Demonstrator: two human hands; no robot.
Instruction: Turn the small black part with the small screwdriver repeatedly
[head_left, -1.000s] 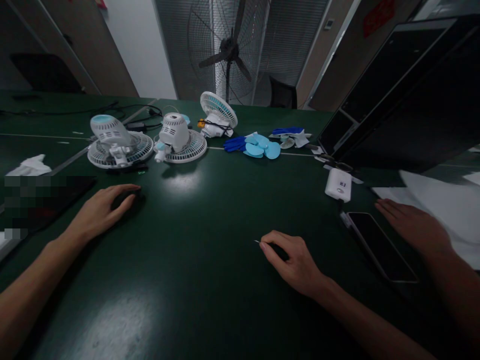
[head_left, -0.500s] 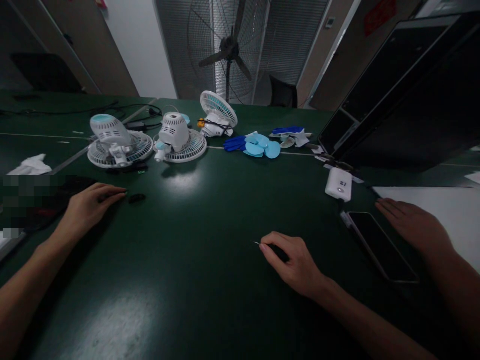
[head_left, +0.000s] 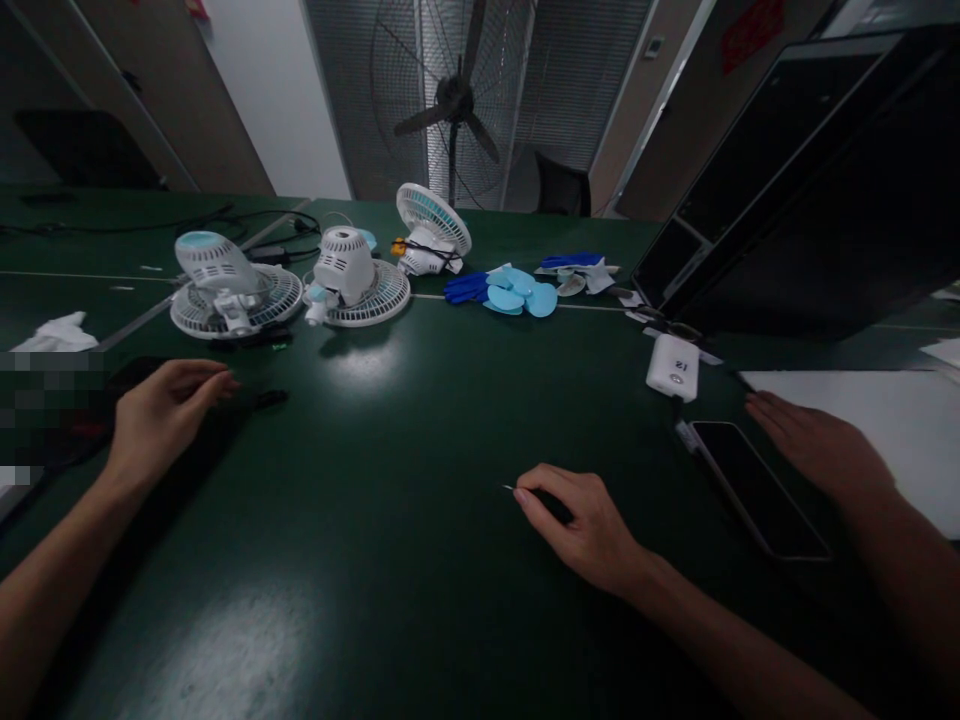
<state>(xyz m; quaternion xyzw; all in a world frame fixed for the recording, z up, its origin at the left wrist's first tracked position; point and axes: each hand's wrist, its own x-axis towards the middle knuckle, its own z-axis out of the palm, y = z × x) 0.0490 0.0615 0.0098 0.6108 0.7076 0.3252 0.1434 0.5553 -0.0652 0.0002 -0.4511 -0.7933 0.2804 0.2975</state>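
My left hand (head_left: 169, 410) is raised slightly over the left of the green table, thumb and fingertips pinched together. Whatever is between them is too small to make out. Just right of its fingertips lies a small black piece (head_left: 271, 399), and a tiny green piece (head_left: 280, 347) is farther back. Near the middle of the table, my right hand (head_left: 581, 520) is closed around a small screwdriver (head_left: 556, 504). Its thin metal tip points left, and the dark handle is mostly hidden by the fingers.
White fans (head_left: 346, 270) stand in a row at the back, beside light-blue fan blades (head_left: 517, 290) and blue gloves (head_left: 465, 288). On the right are a white power bank (head_left: 673, 366), a phone (head_left: 757, 490) and another person's hand (head_left: 821, 440). A large black screen (head_left: 817, 190) rises behind them.
My left hand has lifted off the table and drawn back left, away from the black piece. My right hand holds the screwdriver in nearly the same place. The view has shifted slightly.
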